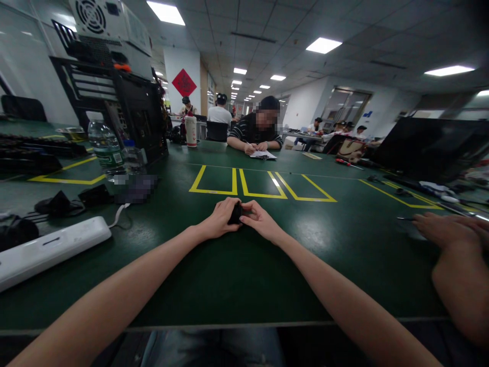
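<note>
Between my two hands, just above the green table (248, 285), is a small dark object (236, 213) whose kind I cannot make out. My left hand (221, 216) wraps round its left side, with the fingers over the top and the thumb low. From the right, my right hand (260, 220) pinches at the same object with thumb and fingers. Much of it is hidden by my fingers. Past my hands, yellow tape (214, 191) marks several outlines on the tabletop.
At left lie a white power strip (57, 250), black adapters (95, 194) and a water bottle (105, 145) beside an open computer case (141, 117). A person (255, 127) writes on a clipboard (263, 154) across the table. A co-worker's hand (443, 229) holds a thin tool at right, near a monitor (435, 148).
</note>
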Demonstrator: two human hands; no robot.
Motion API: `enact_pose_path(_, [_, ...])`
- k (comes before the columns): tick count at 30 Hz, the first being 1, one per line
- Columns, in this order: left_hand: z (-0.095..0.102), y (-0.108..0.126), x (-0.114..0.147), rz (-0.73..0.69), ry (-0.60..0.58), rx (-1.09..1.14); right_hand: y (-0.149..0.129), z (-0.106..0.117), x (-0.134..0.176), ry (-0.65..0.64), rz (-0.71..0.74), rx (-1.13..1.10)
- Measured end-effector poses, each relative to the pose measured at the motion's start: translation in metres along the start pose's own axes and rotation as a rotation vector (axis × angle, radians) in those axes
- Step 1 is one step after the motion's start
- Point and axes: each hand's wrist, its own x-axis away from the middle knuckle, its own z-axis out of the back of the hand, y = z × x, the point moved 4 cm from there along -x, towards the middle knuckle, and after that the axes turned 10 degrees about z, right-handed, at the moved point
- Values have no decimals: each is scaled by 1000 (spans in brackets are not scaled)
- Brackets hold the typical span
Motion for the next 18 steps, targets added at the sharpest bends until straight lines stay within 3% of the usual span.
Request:
enact_pose_path(8, [0, 0, 0, 0, -5, 1, -4, 0, -1, 66, 2, 47])
enact_pose_path(14, [-1, -1, -1, 3, 6, 4, 1, 1, 0, 61, -75, 32])
enact_pose_path(18, [0, -1, 0, 9, -7, 16, -1, 1, 1, 54, -51, 18])
